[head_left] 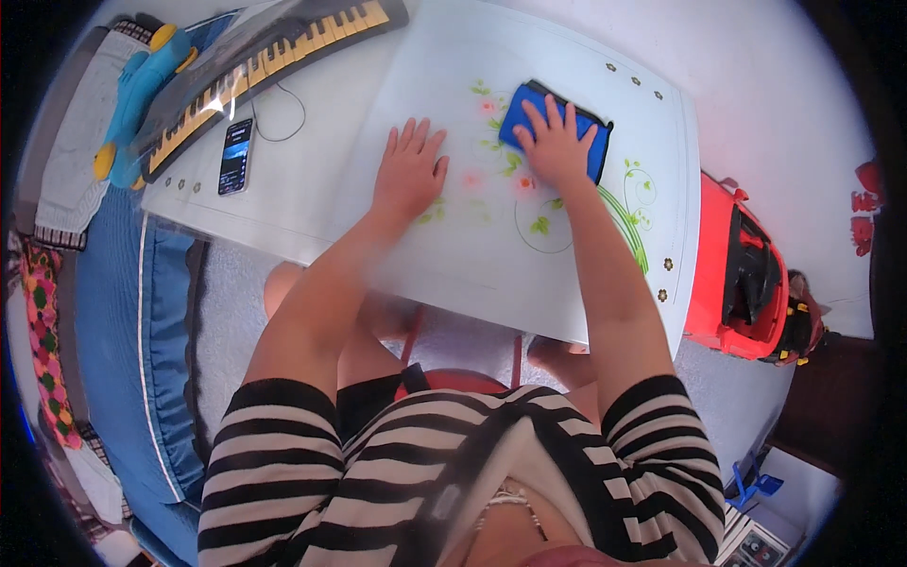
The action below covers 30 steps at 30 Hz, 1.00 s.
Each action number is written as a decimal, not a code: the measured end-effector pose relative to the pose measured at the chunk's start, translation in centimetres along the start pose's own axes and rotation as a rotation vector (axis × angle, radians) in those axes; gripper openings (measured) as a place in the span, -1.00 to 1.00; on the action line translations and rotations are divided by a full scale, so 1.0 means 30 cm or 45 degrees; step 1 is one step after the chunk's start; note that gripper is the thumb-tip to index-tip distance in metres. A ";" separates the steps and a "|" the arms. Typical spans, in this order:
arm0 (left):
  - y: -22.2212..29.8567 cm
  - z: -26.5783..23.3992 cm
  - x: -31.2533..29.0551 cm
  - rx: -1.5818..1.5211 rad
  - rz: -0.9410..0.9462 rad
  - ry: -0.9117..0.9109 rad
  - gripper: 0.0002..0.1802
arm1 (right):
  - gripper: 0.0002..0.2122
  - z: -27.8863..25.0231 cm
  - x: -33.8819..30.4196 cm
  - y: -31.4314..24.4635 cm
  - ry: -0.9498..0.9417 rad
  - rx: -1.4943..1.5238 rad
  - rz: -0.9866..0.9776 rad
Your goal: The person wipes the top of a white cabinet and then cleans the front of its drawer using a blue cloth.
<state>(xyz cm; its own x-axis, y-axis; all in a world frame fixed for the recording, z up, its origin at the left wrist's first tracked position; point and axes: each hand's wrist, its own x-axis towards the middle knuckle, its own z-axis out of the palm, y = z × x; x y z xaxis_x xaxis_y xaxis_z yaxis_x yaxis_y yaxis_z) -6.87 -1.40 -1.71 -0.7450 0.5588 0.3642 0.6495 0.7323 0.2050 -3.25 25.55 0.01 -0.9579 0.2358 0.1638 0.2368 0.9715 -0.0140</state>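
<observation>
My left hand point(408, 177) lies flat on the white, flower-printed table point(444, 255), its fingers stretched out and holding nothing. Over to the right, my right hand point(557, 148) rests with spread fingers on top of a blue zippered pouch point(578, 121) with black edging. The pouch lies flat near the far right part of the table, partly hidden under that hand. What is inside it, if anything, does not show.
At the far left of the table stands a keyboard point(274, 61) under clear plastic. A phone point(235, 157) with a cable lies in front of it. Left is a blue-covered sofa point(123, 331) with a turquoise toy point(132, 113); right, a red toy car point(737, 274).
</observation>
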 end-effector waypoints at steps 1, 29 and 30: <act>0.004 -0.005 0.001 -0.006 -0.003 0.010 -0.48 | -0.42 -0.011 -0.058 -0.024 0.006 -0.010 -0.004; 0.012 -0.028 -0.001 -0.028 -0.038 0.059 -0.55 | -0.46 -0.005 0.026 -0.238 0.112 0.045 -0.176; 0.017 -0.027 0.005 -0.030 -0.032 0.058 -0.55 | -0.46 0.000 0.077 -0.223 0.104 0.033 -0.146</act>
<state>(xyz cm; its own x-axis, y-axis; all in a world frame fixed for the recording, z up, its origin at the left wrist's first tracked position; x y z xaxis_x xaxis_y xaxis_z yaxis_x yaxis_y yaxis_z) -6.52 -1.25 -0.80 -0.7538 0.5218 0.3994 0.6344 0.7362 0.2354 -7.05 19.58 0.49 -0.9618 0.1217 0.2454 0.1215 0.9925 -0.0156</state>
